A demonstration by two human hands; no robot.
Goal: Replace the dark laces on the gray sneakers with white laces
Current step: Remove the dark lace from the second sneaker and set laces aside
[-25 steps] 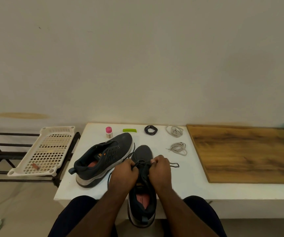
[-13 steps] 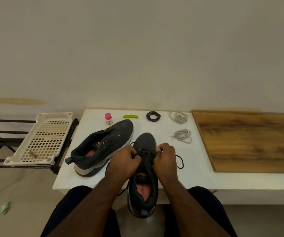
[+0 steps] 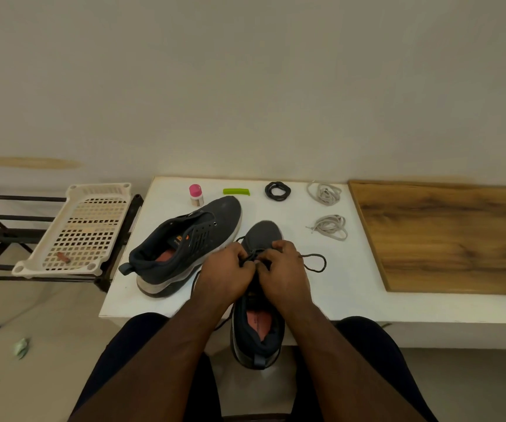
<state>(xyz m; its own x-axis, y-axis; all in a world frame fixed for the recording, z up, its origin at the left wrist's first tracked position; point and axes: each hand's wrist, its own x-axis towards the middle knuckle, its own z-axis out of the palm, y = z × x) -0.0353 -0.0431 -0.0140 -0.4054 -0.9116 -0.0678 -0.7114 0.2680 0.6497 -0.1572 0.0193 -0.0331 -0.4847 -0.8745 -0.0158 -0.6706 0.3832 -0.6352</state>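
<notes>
While both hands (image 3: 254,269) seemingly pinch the dark lace (image 3: 314,263), white laces (image 3: 331,227) lie beside.

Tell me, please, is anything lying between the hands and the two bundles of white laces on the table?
Nothing visible blocks the way. The white laces and lie on bare white table beyond the right hand. Only the loose end of the dark lace lies between. Both hands, the left hand too, are pinching that lace on the near sneaker.

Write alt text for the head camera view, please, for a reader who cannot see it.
Both hands, left hand and right hand, pinch the dark lace on the nearer gray sneaker. An unlaced sneaker and two white lace bundles lie on the white table.
</notes>
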